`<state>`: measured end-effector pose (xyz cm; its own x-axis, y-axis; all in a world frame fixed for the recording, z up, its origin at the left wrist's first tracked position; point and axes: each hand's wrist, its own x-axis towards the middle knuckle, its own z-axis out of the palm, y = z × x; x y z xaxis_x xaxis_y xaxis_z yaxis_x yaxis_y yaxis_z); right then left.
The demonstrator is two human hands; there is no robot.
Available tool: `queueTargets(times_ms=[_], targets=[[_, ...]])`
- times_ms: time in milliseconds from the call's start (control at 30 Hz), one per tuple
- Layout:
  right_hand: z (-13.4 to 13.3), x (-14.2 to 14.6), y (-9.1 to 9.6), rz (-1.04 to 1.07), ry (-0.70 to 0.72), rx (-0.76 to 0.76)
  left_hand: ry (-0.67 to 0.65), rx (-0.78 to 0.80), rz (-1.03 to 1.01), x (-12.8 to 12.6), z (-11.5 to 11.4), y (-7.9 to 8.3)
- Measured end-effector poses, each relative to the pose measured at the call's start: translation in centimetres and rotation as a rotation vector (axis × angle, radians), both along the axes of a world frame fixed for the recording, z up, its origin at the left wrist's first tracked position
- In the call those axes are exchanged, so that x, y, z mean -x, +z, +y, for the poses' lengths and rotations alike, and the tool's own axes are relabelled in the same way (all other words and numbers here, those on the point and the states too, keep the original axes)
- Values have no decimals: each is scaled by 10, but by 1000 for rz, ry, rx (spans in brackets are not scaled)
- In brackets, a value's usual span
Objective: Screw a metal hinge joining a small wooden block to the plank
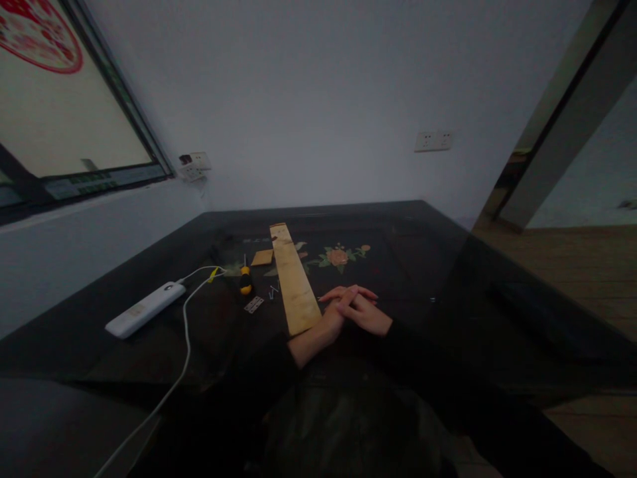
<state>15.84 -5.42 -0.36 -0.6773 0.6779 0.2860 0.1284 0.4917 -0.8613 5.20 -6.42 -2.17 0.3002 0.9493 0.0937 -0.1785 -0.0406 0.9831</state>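
My left hand (334, 317) and my right hand (367, 313) rest together on the dark table, their fingers laced across each other. Both look closed, with no object showing in them. Just left of them lies a long pale wooden board (294, 285), its near end beside my left wrist. Further left is a yellow and black screwdriver (245, 280), pointing away from me. Several small screws (272, 292) lie between it and the board. A metal hinge (253, 305) sits nearer to me, and a small square wood piece (262, 257) touches or nearly touches the board's left edge.
On the left of the table (398, 232) lies a white power strip (145, 309); its white cable (187, 325) loops and hangs over the front edge. A painted flower (337, 257) decorates the tabletop. Wall sockets (432, 141) are behind; a window (70, 99) is at left.
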Motion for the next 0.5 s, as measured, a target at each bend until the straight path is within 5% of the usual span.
queueTargets(times_ms=[200, 500], targets=[[0, 0, -1, 12, 0, 14, 26, -54, 9, 0, 2, -3], [4, 1, -6, 89, 25, -15, 31, -15, -5, -3, -10, 17]])
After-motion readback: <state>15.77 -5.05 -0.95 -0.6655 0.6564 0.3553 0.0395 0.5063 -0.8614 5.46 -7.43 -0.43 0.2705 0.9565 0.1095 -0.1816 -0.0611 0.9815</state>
